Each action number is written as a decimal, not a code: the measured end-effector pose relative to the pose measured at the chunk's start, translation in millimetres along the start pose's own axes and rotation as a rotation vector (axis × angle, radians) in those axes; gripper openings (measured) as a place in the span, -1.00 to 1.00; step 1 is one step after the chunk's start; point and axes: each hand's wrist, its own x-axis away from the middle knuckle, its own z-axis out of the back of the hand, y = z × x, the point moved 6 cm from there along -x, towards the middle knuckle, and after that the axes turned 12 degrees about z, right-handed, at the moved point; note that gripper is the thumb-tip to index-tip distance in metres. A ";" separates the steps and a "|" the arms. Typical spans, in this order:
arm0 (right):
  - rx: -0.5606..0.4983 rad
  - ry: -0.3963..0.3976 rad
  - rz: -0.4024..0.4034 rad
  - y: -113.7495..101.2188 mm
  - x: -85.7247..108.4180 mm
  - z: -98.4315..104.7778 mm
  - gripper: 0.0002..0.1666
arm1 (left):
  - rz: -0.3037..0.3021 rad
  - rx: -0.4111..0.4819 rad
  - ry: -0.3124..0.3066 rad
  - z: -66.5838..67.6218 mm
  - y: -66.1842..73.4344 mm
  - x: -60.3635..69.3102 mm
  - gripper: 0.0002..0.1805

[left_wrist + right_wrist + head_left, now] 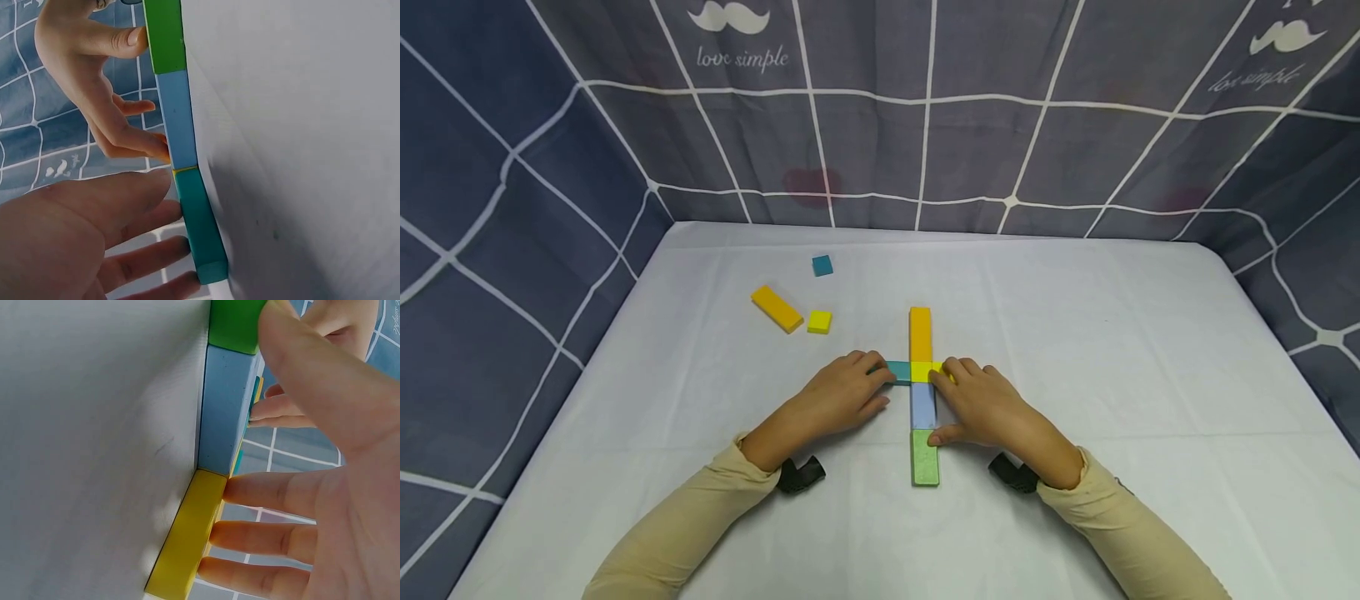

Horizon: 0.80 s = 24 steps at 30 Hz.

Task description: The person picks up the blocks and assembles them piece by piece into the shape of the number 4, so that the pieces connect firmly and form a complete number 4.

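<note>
Flat wooden blocks lie end to end in a cross on the white cloth. Its upright runs from an orange block (920, 333) through a small yellow square (921, 372) and a light blue block (923, 406) to a green block (925, 458). On the left arm is a teal block (201, 225); my left hand (842, 390) rests its fingertips along it. A yellow block (187, 534) forms the right arm, partly hidden in the head view by my right hand (985, 404). That hand's straight fingers touch it, while its thumb rests on the green block.
Farther back on the left lie a loose orange block (777, 309), a yellow square (820, 322) and a small teal square (822, 265). A dark grid-patterned curtain (865, 142) hangs behind the table and along its sides.
</note>
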 end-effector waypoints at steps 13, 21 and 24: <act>-0.006 -0.007 0.002 -0.7 -0.6 -0.8 0.06 | -0.009 -0.017 0.029 -1.0 0.5 0.6 -0.69; -0.009 -0.005 -0.003 -0.1 -0.4 -0.4 0.09 | -0.010 -0.019 0.033 0.0 -0.3 0.8 -0.70; -0.012 -0.004 -0.006 0.2 -0.1 -0.6 0.09 | -0.012 -0.018 0.032 0.4 -0.1 0.9 -0.70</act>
